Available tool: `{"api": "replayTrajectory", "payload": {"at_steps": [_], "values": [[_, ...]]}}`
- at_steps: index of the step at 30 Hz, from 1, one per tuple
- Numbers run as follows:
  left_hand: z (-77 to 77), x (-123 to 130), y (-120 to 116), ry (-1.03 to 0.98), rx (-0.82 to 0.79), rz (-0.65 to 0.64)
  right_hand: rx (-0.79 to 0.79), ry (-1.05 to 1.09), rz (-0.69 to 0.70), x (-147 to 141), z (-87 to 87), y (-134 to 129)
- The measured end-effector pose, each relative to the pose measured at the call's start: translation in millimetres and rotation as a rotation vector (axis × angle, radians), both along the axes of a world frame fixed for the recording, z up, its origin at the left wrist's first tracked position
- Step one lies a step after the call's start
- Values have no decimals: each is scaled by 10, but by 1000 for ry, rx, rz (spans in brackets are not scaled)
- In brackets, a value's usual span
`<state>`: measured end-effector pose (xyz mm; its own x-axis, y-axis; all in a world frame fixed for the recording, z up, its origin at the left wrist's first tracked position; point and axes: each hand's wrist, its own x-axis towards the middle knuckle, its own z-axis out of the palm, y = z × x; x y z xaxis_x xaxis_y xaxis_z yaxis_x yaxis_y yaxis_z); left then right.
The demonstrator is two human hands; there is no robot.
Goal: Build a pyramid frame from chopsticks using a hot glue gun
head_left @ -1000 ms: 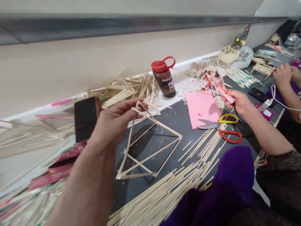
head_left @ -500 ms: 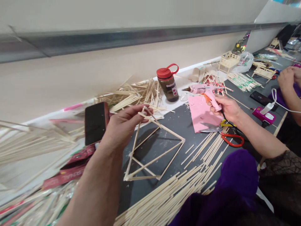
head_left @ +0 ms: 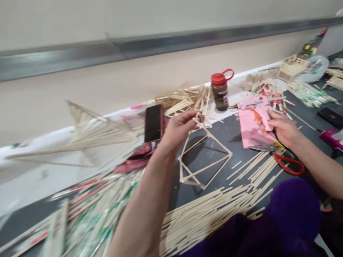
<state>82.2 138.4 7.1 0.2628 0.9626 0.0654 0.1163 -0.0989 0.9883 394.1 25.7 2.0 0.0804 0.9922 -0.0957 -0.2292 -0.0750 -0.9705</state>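
Observation:
My left hand [head_left: 184,125] pinches the top corner of an open frame of thin wooden sticks [head_left: 218,141], whose lower end is over the dark tabletop. My right hand [head_left: 284,129] is wrapped round the handle of a pink glue gun [head_left: 264,110], its nozzle pointing left, held over a pink sheet [head_left: 248,130]. The nozzle is apart from the frame. Below the right hand lie scissors with red handles [head_left: 289,166]. Loose sticks [head_left: 206,214] are spread along the near side of the table.
A red-lidded bottle [head_left: 220,93] stands near the wall, beside a heap of sticks [head_left: 187,100]. A phone [head_left: 153,123] is propped behind my left forearm. At left are a star-shaped stick model [head_left: 99,137] and wrapped sticks [head_left: 93,214]; a small stick bed [head_left: 292,67] stands far right.
The view has swung left, so things appear farther right and the star-shaped model shows more fully. The frame looks slightly turned in my left hand. The other person's hands have left view.

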Motion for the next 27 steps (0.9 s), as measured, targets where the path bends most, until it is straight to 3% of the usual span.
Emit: {"api": "replayTrajectory", "payload": {"at_steps": [13, 20, 27], "values": [[-84, -27, 53, 17, 66, -25, 12, 53, 170, -217, -83, 48], [-113, -28, 56, -39, 33, -38, 38, 91, 79, -334, -31, 112], [-129, -69, 65, -13, 37, -86, 32, 63, 219, -485, -4, 171]]}}
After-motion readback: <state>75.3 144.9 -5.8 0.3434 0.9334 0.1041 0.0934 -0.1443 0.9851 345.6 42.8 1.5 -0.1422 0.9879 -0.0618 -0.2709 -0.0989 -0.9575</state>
